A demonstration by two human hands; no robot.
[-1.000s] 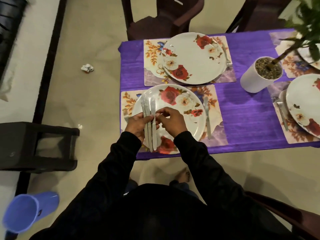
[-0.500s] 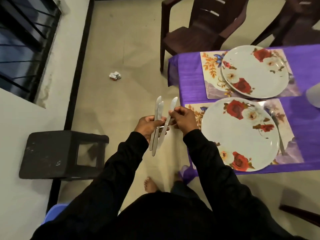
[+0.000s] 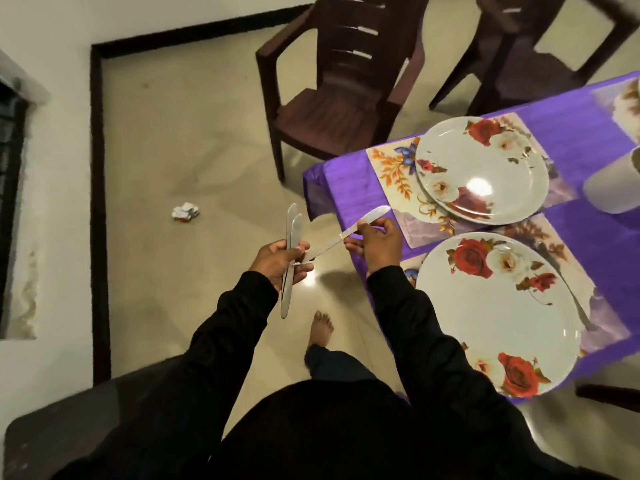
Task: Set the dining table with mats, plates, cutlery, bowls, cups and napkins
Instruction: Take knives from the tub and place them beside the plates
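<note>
My left hand [image 3: 280, 261] grips two steel knives [image 3: 290, 251] by their middles, blades pointing up, out over the floor to the left of the table. My right hand [image 3: 375, 242] pinches a third knife [image 3: 349, 232] near its middle, its blade tip reaching toward the far floral mat [image 3: 391, 171]. Two rose-patterned plates sit on mats on the purple tablecloth [image 3: 585, 133]: the far plate [image 3: 481, 168] and the near plate [image 3: 498, 306]. A piece of cutlery [image 3: 568, 289] lies to the right of the near plate.
Two dark plastic chairs [image 3: 332, 98] stand behind the table's left end. A crumpled paper scrap [image 3: 185, 212] lies on the tiled floor. A dark stool [image 3: 69, 431] is at the bottom left. A white pot [image 3: 613, 181] stands at the right edge.
My right hand has pulled one knife away from the bundle and moved it right toward the table. My left hand keeps the other two. The view has swung left, shifting the table right.
</note>
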